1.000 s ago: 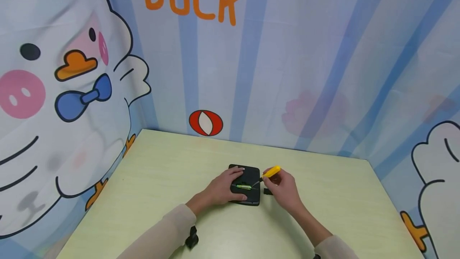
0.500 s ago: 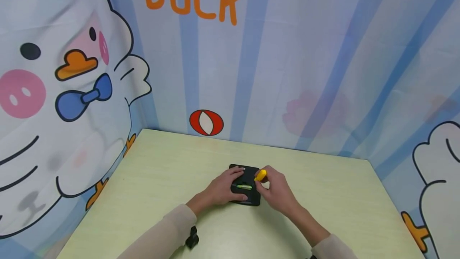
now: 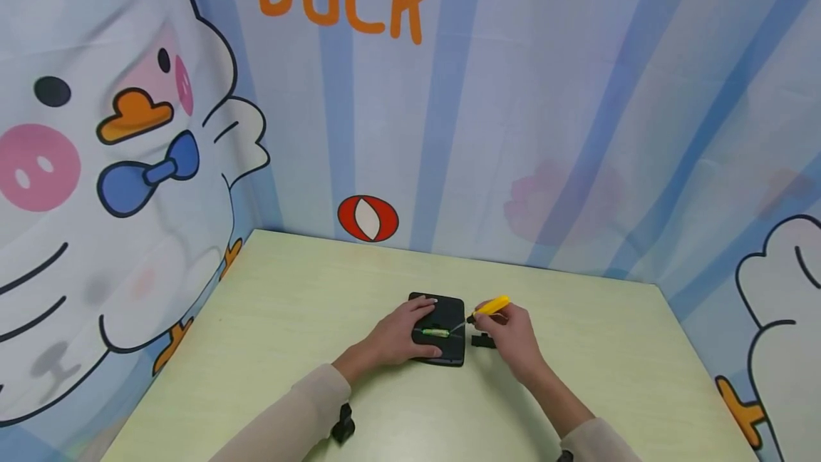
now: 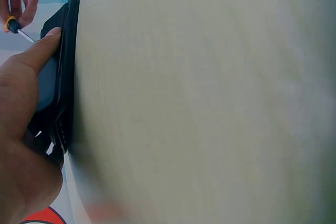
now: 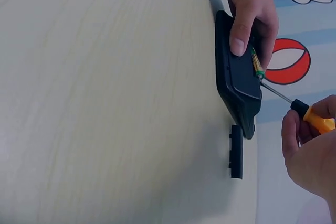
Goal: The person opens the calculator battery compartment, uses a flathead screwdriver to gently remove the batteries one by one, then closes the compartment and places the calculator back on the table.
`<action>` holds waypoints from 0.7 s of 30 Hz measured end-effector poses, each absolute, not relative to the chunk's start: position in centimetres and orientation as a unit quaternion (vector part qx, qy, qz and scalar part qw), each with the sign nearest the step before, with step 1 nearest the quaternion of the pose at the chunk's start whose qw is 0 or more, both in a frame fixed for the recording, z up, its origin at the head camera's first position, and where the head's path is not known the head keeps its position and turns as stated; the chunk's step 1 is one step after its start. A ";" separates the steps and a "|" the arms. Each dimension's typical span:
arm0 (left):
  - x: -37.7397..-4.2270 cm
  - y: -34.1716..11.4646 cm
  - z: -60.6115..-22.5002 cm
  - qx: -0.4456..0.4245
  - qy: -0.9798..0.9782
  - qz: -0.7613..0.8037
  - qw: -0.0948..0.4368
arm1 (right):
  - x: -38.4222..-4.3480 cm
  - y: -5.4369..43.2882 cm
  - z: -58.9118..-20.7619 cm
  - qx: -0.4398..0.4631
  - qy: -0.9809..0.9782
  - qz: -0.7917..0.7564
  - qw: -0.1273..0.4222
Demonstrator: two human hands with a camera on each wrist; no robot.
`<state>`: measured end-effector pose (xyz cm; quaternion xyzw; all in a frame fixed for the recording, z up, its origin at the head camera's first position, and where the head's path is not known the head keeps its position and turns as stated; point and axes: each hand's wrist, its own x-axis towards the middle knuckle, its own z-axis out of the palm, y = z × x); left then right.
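Observation:
My left hand (image 3: 394, 334) lies across a black flat device (image 3: 452, 348), its thumb and fingers straight and pressing on the upper face. A green battery (image 3: 435, 333) sits in an uncovered slot of that device. Between thumb and fingers my right hand (image 3: 515, 339) pinches a screwdriver (image 3: 494, 304) with a yellow handle. It leans to the right, and in the right wrist view the metal shaft (image 5: 277, 92) reaches the end of the battery (image 5: 257, 64). A narrow black cover (image 5: 236, 153) lies on the table beside the device, partly behind the right hand in the head view.
The pale wooden table (image 3: 308, 284) ends at a printed cloth backdrop (image 3: 487, 127) at the back and sides. Black wrist gear (image 3: 343, 425) shows at the left sleeve.
Half a second ago the right hand stood closer over the device with the screwdriver steeper. Now it is back to the right, the handle tilted, the cover showing again. The left hand stays put.

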<state>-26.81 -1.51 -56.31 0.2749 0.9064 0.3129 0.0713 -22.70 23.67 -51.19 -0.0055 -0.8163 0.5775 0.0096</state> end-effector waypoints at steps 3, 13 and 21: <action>-26.8 -1.6 -56.4 0.277 0.906 0.314 0.070 | -22.8 24.1 -51.5 -0.026 -0.786 0.617 -0.003; -26.9 -1.5 -56.4 0.278 0.905 0.313 0.071 | -22.9 24.4 -52.1 -0.063 -0.702 0.709 -0.025; -27.0 -1.6 -56.5 0.279 0.905 0.314 0.070 | -23.0 24.4 -51.9 -0.064 -0.718 0.692 -0.025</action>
